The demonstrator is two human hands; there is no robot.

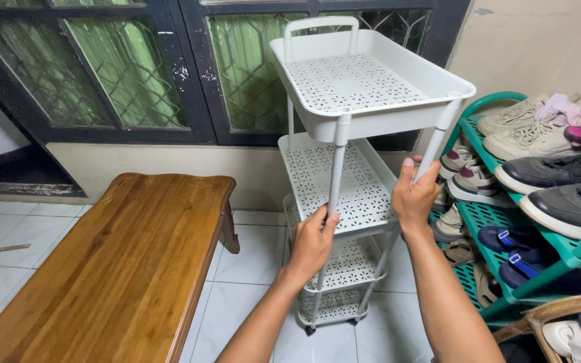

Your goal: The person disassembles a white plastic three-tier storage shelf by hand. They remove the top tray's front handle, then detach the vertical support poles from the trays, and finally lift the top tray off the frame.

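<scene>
White floor tiles [250, 296] run up to a wall under dark-framed windows [136, 67] with green patterned glass, and a tall white tiered cart [351, 168] stands on them just in front of that wall.

Both of the person's hands are on the cart. Left hand [312, 243] is wrapped around the cart's near-left post [335, 168], just at the edge of the second shelf. Right hand [414, 195] is clenched around the near-right post [433, 144], a little higher, below the top tray's corner. Both forearms reach up from the bottom of the view.

Top tray [364, 84] of the cart is deep-walled with a perforated floor and a loop handle [321, 27] at its far end. Below it sit more perforated shelves, and small wheels [309, 329] touch the tiles at the bottom.

Left of the cart, a glossy wooden bench [122, 269] lies along the floor, near but apart from it. Right of the cart, just beside it, a green shoe rack [506, 222] holds sneakers [526, 131], dark shoes [566, 171] and blue sandals [506, 242]. A woven basket [559, 312] pokes in below the rack, at the cart's lower right.
</scene>
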